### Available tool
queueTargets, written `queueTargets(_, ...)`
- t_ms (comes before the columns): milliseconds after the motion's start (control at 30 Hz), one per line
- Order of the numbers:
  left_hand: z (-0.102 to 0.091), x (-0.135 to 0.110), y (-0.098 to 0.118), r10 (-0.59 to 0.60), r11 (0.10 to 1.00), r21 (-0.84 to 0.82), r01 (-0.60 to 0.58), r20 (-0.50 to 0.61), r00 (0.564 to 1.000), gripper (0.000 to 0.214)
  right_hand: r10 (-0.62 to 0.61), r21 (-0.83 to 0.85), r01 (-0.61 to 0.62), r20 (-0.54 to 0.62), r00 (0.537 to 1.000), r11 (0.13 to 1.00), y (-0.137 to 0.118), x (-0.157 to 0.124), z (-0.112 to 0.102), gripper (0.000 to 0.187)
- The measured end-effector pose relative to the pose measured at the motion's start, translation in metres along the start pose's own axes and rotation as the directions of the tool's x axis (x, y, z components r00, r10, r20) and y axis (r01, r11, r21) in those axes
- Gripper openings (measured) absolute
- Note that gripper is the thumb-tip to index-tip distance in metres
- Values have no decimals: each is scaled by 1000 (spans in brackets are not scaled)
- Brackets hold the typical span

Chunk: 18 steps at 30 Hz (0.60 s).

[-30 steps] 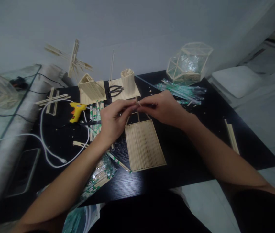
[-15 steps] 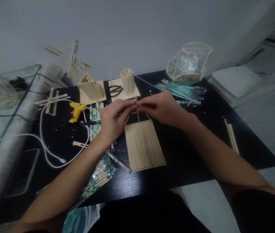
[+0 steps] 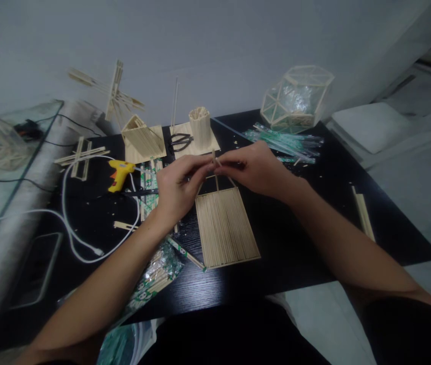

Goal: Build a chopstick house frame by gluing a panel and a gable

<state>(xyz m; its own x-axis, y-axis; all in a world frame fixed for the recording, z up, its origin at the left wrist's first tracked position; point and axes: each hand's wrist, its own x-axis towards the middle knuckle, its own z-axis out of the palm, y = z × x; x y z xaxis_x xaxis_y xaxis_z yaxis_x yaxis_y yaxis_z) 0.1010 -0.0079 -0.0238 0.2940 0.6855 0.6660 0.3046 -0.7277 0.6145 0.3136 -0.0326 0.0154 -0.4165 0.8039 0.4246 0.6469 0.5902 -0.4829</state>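
A flat panel of thin wooden sticks (image 3: 226,225) lies on the black table (image 3: 295,243), with a small triangular stick frame at its far end. Above that end, my left hand (image 3: 179,187) and my right hand (image 3: 251,170) meet, both pinched on a short upright wooden stick (image 3: 213,157). The fingertips of both hands close around the stick's lower part, so its base is hidden.
A yellow glue gun (image 3: 119,173) with a white cable (image 3: 71,223) lies left. Behind stand a stick house (image 3: 143,139), a stick cup (image 3: 200,126), black scissors (image 3: 180,141) and a polyhedron frame (image 3: 297,99). Wrapped stick packs (image 3: 154,274) lie near the front edge, more (image 3: 287,142) at the back right.
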Motion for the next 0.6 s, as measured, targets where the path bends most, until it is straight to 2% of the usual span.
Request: queueTargets(600,0,3,2,18,999,-40,-18,-5,1000,13,19,-4,-19,-7,1000,1000,0,0,1,16)
